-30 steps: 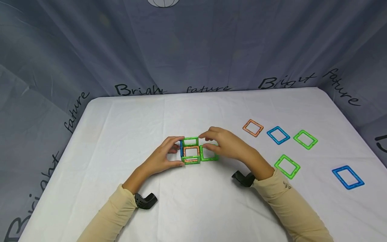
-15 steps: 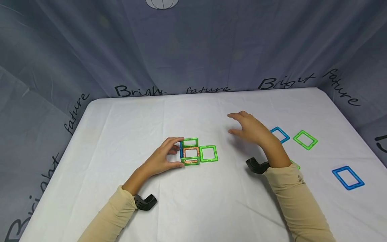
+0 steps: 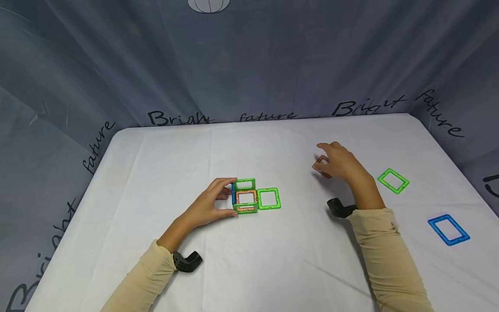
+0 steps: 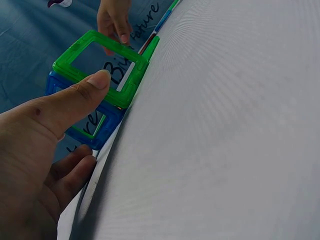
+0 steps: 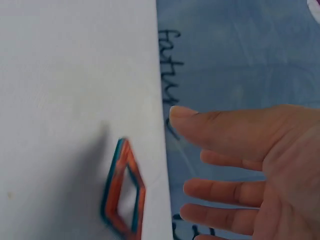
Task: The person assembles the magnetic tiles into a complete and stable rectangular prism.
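A small box of magnetic tiles stands on the table, with a blue tile (image 3: 233,193) as its left side, green tiles front and back and an orange tile (image 3: 255,196) visible within. My left hand (image 3: 208,203) grips its left end, the thumb on the green front tile (image 4: 75,72). A flat green tile (image 3: 278,198) lies against the box's right side. My right hand (image 3: 341,162) hovers over a loose orange tile (image 5: 117,190), thumb and fingers spread, and partly covers it in the head view. Nothing is between those fingers.
A loose green tile (image 3: 400,175) and a blue tile (image 3: 458,225) lie flat at the right of the white-covered table (image 3: 175,151). Dark lettered curtains (image 3: 253,65) stand behind the table. My right arm (image 3: 386,251) crosses the table's right half.
My right hand has left the flat green tile and moved right and back to the loose orange tile. Its arm now hides a blue and a green tile. My left hand keeps its grip.
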Demonstrator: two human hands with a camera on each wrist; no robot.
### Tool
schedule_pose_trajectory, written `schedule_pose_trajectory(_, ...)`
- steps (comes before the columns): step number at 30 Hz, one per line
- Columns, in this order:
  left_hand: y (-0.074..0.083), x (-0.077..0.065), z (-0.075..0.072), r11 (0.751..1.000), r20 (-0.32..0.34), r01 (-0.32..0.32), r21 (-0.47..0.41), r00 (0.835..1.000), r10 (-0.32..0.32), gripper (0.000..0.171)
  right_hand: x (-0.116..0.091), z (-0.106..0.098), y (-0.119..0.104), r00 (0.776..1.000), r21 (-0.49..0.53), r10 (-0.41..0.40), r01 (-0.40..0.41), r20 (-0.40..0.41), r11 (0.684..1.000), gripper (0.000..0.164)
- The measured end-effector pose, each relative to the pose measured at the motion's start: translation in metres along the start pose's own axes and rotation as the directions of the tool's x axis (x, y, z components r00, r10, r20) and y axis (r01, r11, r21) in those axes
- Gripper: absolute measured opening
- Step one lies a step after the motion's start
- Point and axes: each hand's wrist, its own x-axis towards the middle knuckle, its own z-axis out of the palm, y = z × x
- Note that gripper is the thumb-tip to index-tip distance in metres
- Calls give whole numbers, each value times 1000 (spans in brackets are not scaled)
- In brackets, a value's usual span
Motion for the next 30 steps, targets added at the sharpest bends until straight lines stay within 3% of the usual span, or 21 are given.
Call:
schedule_pose_trajectory(13,1,0,-1,1000,-3,-25,5,1000,25,81,9,8,19,990,-78,122,-116,71,990,77)
schedule_pose_trajectory(30,4,1,1,1000,3,29,13,1000,-29,85,11,12,22,993,-143,93,-82,71,986,76)
